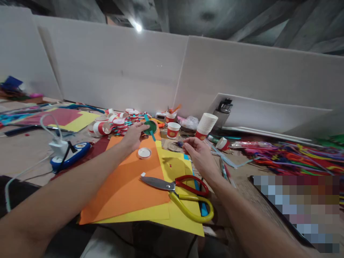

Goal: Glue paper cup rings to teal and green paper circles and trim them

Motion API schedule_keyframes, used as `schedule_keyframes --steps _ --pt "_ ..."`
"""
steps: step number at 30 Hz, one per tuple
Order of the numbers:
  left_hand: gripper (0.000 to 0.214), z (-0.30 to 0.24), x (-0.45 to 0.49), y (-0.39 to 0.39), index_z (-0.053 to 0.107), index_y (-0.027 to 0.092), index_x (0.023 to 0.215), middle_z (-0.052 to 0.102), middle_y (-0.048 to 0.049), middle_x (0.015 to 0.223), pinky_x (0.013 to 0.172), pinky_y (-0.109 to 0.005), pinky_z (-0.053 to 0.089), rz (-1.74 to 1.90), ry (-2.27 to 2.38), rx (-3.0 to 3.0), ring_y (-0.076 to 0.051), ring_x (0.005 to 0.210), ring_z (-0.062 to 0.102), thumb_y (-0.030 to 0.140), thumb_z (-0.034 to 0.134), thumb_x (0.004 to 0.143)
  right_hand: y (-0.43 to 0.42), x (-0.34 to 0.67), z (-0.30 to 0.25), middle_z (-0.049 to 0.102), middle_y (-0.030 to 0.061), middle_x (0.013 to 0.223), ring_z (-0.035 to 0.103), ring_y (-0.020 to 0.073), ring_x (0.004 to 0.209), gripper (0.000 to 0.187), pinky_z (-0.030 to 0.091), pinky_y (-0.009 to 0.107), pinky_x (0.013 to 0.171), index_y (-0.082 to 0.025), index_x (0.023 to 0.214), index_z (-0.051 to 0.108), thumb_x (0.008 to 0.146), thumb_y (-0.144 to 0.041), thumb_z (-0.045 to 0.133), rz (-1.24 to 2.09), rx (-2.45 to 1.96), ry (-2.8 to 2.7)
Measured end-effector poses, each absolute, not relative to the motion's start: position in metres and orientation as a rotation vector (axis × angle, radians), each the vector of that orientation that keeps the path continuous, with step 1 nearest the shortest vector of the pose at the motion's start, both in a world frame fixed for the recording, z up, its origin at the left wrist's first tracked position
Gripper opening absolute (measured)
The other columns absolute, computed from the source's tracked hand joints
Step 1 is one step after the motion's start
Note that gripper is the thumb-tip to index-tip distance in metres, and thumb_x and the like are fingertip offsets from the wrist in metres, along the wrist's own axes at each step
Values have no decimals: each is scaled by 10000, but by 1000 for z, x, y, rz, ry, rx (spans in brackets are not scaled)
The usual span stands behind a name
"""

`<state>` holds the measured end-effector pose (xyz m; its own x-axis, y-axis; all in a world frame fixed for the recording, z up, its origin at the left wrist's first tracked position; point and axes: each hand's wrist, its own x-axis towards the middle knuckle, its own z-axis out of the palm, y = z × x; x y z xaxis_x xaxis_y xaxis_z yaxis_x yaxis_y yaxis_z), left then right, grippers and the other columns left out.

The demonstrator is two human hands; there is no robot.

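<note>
My left hand reaches forward over the orange paper sheet, its fingers closed on a green paper disc with teal strips. My right hand hovers above the yellow paper sheet, pinching a small dark blue object between thumb and fingers. A white round lid lies on the orange sheet between the hands. Scissors with one red and one yellow handle rest across both sheets, nearer to me.
Cut red-and-white paper cups crowd the table behind the left hand. A cup stack, a single cup and a dark bottle stand ahead. Pipe cleaners pile at right. A blue charger with white cable lies at left.
</note>
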<state>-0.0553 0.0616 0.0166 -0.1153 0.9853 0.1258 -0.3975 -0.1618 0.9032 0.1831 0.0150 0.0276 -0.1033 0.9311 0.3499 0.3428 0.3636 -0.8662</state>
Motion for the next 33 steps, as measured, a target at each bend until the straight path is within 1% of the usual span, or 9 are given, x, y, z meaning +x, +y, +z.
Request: schedule_keyframes --steps 4,10,14,20,22,24,28,31,33 --pt "225 17 -60 66 577 162 780 624 19 692 467 -188 363 1523 837 858 -93 585 563 177 715 602 18 187 25 585 3 685 527 118 616 188 424 250 581 -169 814 597 794 -352 561 777 -1158 -1679" --pt "194 17 -58 65 604 134 789 655 -21 761 466 -195 390 1434 861 868 -109 628 598 179 698 626 30 198 17 604 10 713 556 125 619 192 448 261 586 -182 823 595 789 -371 583 796 -1128 -1588" --pt "194 16 -61 67 624 134 806 652 -18 745 474 -204 398 1402 912 896 -111 623 595 180 700 633 25 192 18 600 2 697 540 121 623 169 431 250 578 -174 846 616 813 -332 566 773 -1138 -1736" --pt "164 17 -64 70 615 149 779 655 -8 708 479 -200 360 1505 998 845 -94 581 570 140 693 635 10 156 23 647 45 894 579 148 796 113 454 277 693 -180 874 647 841 -258 573 617 -1048 -2199" --pt "162 18 -65 70 608 150 755 652 -5 704 486 -204 357 1548 987 828 -94 585 567 142 702 623 11 141 23 632 69 995 571 177 908 180 454 319 797 -183 961 647 834 -306 614 488 -1032 -2342" --pt "172 18 -66 71 606 150 744 649 -1 705 494 -208 356 1582 968 826 -91 582 559 153 714 611 15 125 20 584 112 1138 515 230 1078 361 403 387 936 -166 1090 621 803 -381 661 351 -1070 -2435" --pt "178 17 -67 73 599 148 735 639 6 683 489 -214 339 1594 964 829 -92 569 552 160 715 600 25 92 13 534 167 1221 423 318 1185 624 347 462 978 -122 1250 550 779 -521 642 246 -1229 -2564" --pt "159 16 -68 73 600 148 737 637 3 680 484 -216 334 1579 971 827 -93 566 551 161 700 615 28 77 13 546 176 1184 419 366 1166 524 353 496 919 -144 1141 617 776 -521 625 225 -1393 -2627" --pt "152 16 -68 74 601 151 742 639 2 684 483 -216 334 1572 968 827 -93 562 549 159 696 623 27 77 16 570 162 1130 449 345 1127 431 365 461 891 -150 1064 635 766 -462 642 232 -1394 -2619"
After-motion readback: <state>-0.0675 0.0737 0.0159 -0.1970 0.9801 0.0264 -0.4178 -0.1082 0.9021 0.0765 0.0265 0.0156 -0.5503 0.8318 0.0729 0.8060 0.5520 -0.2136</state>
